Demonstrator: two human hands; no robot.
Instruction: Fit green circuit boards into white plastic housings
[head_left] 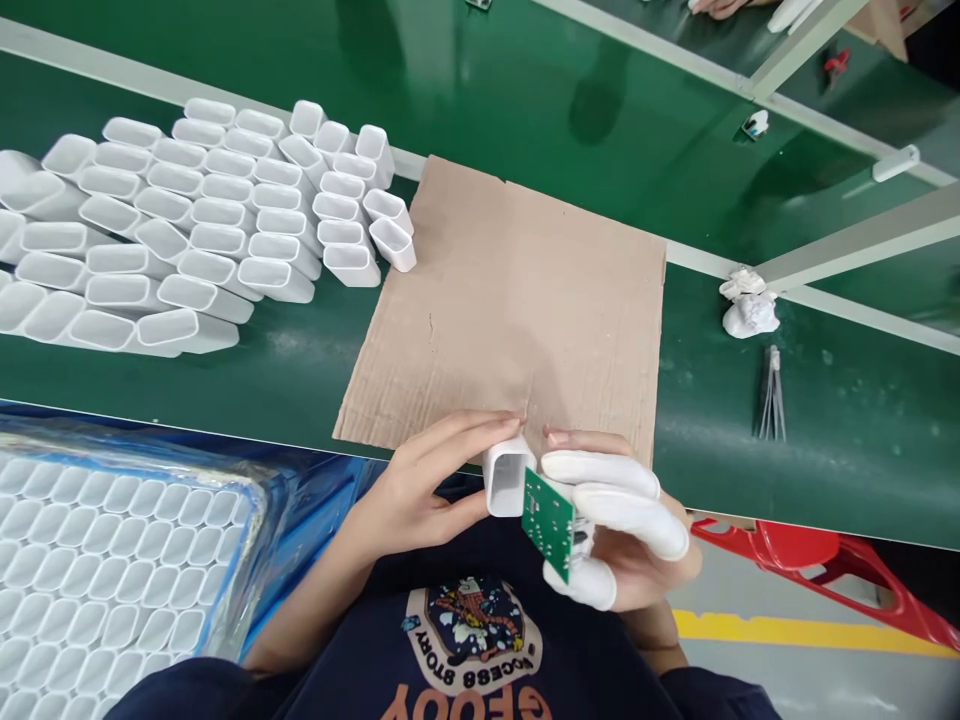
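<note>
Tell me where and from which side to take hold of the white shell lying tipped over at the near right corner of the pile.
Grip the tipped shell across its two long flat walls, coming from the right over the cardboard. That side looks free, while other shells crowd its left, and its rounded ends would likely slip.

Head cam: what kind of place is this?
Likely an electronics assembly line: a green conveyor belt, rows of identical white plastic housings, and the left hand holding one housing against a green circuit board in the right hand.
</note>
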